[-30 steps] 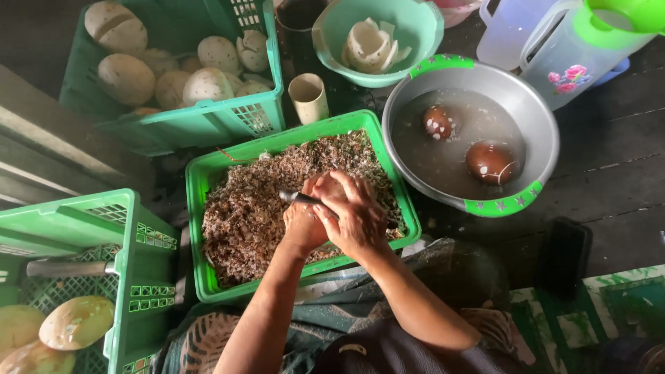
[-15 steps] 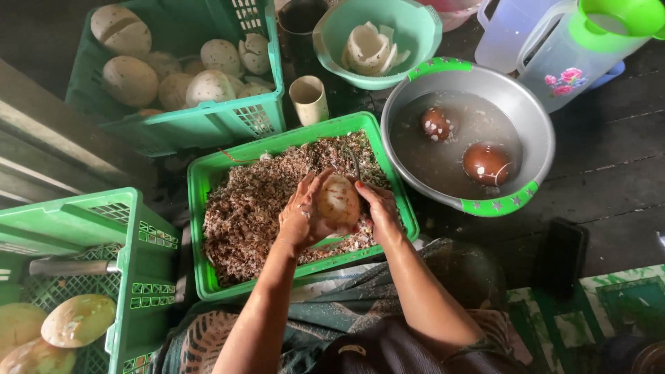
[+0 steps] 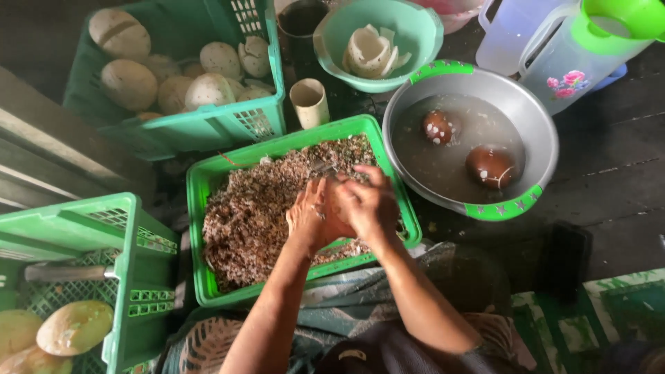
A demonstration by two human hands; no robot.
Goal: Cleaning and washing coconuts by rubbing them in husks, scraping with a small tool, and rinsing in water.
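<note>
Hands closed in since earlier; left hand, right hand clasp hidden coconut between palms.

Metal basin and cup crowd tray

tray before person, basin right, crate behind

1. Left hand and right hand: bare, no gloves or sleeves; forearms uncovered to the elbow.
2. Left hand: a small ring-like band on one finger, too small to tell clearly.
3. Lap: cloth in grey-green with leaf-like patterning.
</note>
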